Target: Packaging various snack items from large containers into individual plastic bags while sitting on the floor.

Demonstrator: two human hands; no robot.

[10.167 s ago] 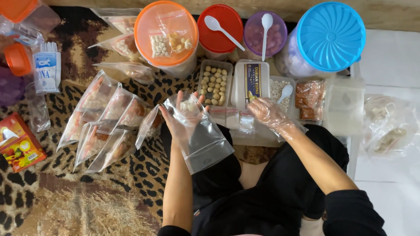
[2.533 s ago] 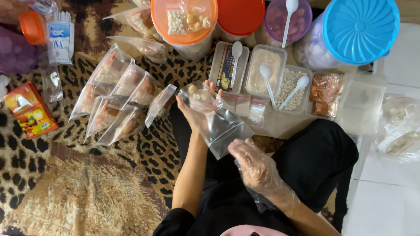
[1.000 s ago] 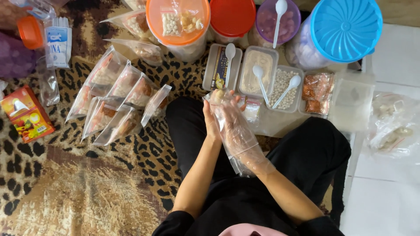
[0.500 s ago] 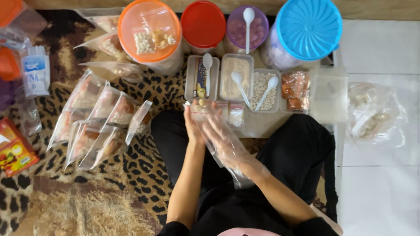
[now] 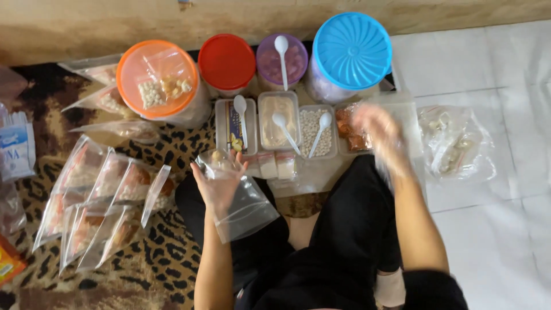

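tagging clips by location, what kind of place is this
Probably a home floor used for packing snacks: a leopard-print rug beside white floor tiles, lidded jars such as the blue-lidded jar, and filled clear bags.

A leopard-print mat lay under jars with orange, red, purple and blue lids, white spoons, black trousers, and a clear bag.

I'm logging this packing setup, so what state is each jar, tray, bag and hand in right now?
Blue-lidded jar: closed.
Red-lidded jar: closed.
Orange-lidded jar: closed, small filled bag on top.
Purple jar: white spoon resting across it.
Trays: open, spoons in three.
Clear bag: held open-end up, a few pieces inside.
Left hand: gripping the clear bag.
Right hand: gloved, blurred, over the rightmost tray.
Filled bags: lying on the rug.
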